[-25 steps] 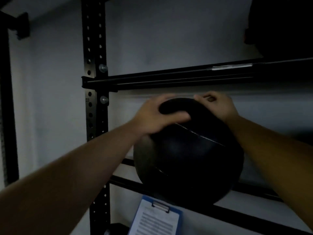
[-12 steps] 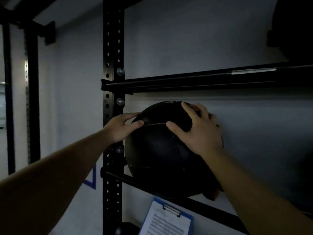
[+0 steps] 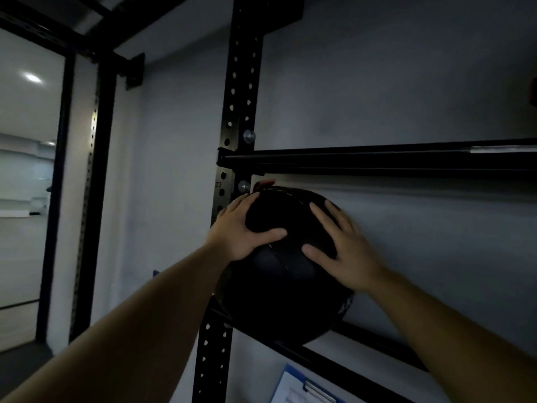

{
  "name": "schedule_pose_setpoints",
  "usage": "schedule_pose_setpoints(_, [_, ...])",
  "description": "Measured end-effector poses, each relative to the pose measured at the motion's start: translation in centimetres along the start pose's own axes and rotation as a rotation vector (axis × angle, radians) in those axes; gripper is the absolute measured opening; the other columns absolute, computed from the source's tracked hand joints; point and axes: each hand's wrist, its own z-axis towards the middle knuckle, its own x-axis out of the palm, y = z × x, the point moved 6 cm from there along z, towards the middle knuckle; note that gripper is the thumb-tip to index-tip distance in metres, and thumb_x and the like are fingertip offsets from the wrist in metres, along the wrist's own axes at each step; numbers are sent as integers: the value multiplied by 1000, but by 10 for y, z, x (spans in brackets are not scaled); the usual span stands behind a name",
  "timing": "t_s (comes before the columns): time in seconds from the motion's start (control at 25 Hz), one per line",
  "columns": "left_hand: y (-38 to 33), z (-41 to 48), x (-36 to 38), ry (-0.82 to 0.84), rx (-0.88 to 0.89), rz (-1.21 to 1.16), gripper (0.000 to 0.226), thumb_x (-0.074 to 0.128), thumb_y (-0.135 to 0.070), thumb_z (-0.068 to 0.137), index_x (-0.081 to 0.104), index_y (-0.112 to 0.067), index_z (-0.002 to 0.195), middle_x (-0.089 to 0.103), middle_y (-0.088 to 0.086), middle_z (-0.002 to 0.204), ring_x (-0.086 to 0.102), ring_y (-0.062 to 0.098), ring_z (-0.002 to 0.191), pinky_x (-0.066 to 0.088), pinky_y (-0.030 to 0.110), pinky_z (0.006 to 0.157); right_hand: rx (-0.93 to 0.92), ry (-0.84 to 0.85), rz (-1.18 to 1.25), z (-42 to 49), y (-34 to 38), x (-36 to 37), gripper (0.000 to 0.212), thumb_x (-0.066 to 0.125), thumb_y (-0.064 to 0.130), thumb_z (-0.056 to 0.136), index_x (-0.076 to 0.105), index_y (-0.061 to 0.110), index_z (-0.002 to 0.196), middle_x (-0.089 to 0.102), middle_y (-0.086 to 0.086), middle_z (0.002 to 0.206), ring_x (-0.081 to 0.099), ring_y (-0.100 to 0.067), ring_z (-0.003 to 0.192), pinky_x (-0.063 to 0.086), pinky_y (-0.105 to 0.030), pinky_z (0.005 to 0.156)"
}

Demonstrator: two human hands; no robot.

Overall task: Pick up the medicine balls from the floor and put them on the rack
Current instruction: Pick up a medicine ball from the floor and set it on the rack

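A large black medicine ball (image 3: 279, 298) rests on the lower rails of the black rack (image 3: 374, 162), pressed up against the perforated upright (image 3: 235, 112) at the shelf's left end. Both palms lie flat on its upper front. My left hand (image 3: 242, 231) covers the top left with the thumb stretched across the ball. My right hand (image 3: 341, 247) spreads over the top right, fingers apart. A small red tab (image 3: 263, 184) shows just above the ball.
A blue clipboard (image 3: 305, 386) with paper hangs below the shelf. The upper shelf rail runs right above the ball. A second black upright (image 3: 96, 141) stands at the left, with a bright room beyond it. Grey wall lies behind the rack.
The ball has slid left along the rails until it sits beside the upright. Both hands moved with it and shifted their hold on its top. My view has turned to the left.
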Motion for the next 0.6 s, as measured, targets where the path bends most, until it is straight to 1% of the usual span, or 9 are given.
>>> schedule_pose_setpoints(0.04, [13,7,-1,-24,-11,-61,136,62,-103,46,33,-40,163,36,-6,168,37,24,153,34,53,124,-9,-12,2,-4,-5,15,87,31,97,79,10,63,156,11,7,175,10,-26,160,19,-55,125])
schedule_pose_setpoints(0.08, [23,13,0,-43,-15,-99,137,60,-106,45,37,-39,161,41,-5,165,42,24,149,38,52,122,-17,-55,20,0,-6,23,85,30,97,79,7,66,155,11,8,174,10,-26,160,20,-57,124])
schedule_pose_setpoints(0.2, [35,28,4,-69,-5,-120,137,54,-109,43,42,-37,159,49,-3,158,51,23,140,44,49,118,-16,-170,16,22,-7,27,85,32,94,82,14,60,158,21,7,172,19,-27,156,26,-60,120])
schedule_pose_setpoints(0.28, [36,31,2,-72,-14,-143,135,55,-108,46,42,-37,159,49,-3,157,51,23,140,43,48,118,-21,-183,7,24,-9,28,87,31,95,81,14,58,159,21,6,172,18,-27,155,26,-61,119])
schedule_pose_setpoints(0.36, [30,26,0,-39,-25,-113,131,59,-103,52,38,-36,162,45,-2,162,49,25,144,41,47,120,20,-93,-34,21,-9,27,91,27,98,79,6,59,159,14,7,174,13,-26,158,23,-61,121])
schedule_pose_setpoints(0.48, [21,-4,-5,38,-118,-52,133,53,-102,56,23,-36,168,28,-1,174,37,30,154,34,52,125,150,99,-183,5,1,16,97,19,99,76,-14,57,157,-5,9,176,5,-27,160,12,-58,125])
schedule_pose_setpoints(0.52, [20,-18,-7,52,-165,-41,135,50,-103,56,19,-36,168,24,-1,175,34,33,155,32,54,125,205,134,-237,-6,1,9,99,17,98,77,-18,54,157,-7,6,176,6,-29,160,10,-57,125])
schedule_pose_setpoints(0.56, [19,-34,-11,59,-197,-2,134,47,-104,57,18,-37,168,26,-1,174,35,35,154,34,55,124,258,146,-265,-20,1,1,98,17,96,80,-18,50,159,-5,3,176,8,-32,159,9,-56,124])
schedule_pose_setpoints(0.6, [13,-54,-16,72,-196,71,129,45,-103,59,23,-37,167,33,0,171,40,36,150,39,55,120,303,149,-276,-43,3,-9,97,20,93,84,-14,46,161,-1,-1,176,11,-35,158,10,-56,124])
